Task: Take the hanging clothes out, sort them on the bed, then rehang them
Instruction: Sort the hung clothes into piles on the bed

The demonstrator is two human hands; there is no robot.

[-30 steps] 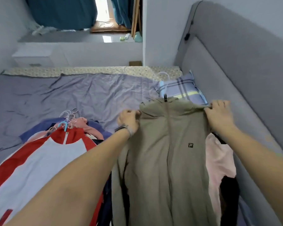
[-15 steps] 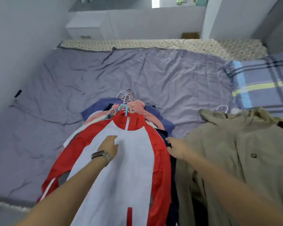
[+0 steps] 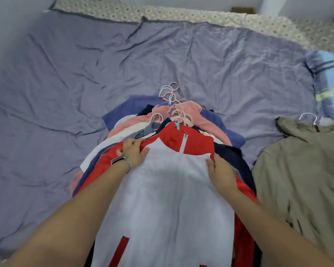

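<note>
Both hands now moving off green jacket [image 3: 305, 170] at frame right; L hand [image 3: 134, 153] & R hand [image 3: 219, 171] fingers pinching red/white jacket [image 3: 168, 189] shoulders, mid-frame — sorting next item.

Both forearms are bare, with no sleeves showing. A watch [image 3: 121, 160] with a dark face and metal band circles the left wrist.

Red and white jacket [image 3: 168, 189] topping a clothes pile [image 3: 216, 128] mid-bed [image 3: 66, 78], gripped at its shoulders by left hand [image 3: 134, 153] and right hand [image 3: 221, 174]. Hanger hooks [image 3: 170, 93] bunched beyond its collar. Olive jacket [image 3: 305, 170] spread toward the right edge, below a plaid pillow [image 3: 330, 81].
</note>
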